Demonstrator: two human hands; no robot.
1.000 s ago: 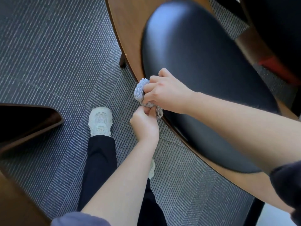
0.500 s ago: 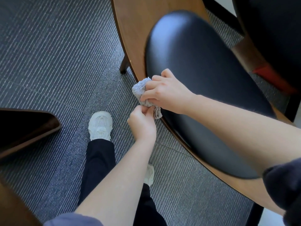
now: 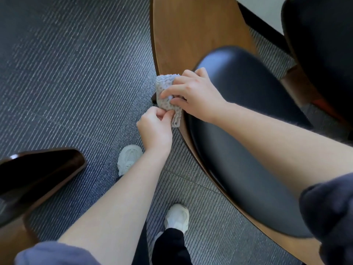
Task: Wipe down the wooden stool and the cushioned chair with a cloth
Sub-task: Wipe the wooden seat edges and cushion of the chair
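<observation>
Head view: looks down at both hands working at a chair's edge.
Cloth [image 3: 166, 96]: pale grey and bunched, lying on the wooden rim of the cushioned chair [image 3: 193, 37], just beside the black cushion [image 3: 238, 134].
Right hand [image 3: 196, 94]: fingers curled over the cloth, gripping it against the rim.
Left hand [image 3: 154, 129]: pinches the cloth's lower end from below.
Floor [image 3: 66, 73]: dark striped carpet; two white shoes [image 3: 129, 157] stand on it.
Left edge: a dark brown glossy furniture piece [image 3: 38, 173], well apart from the hands.
</observation>
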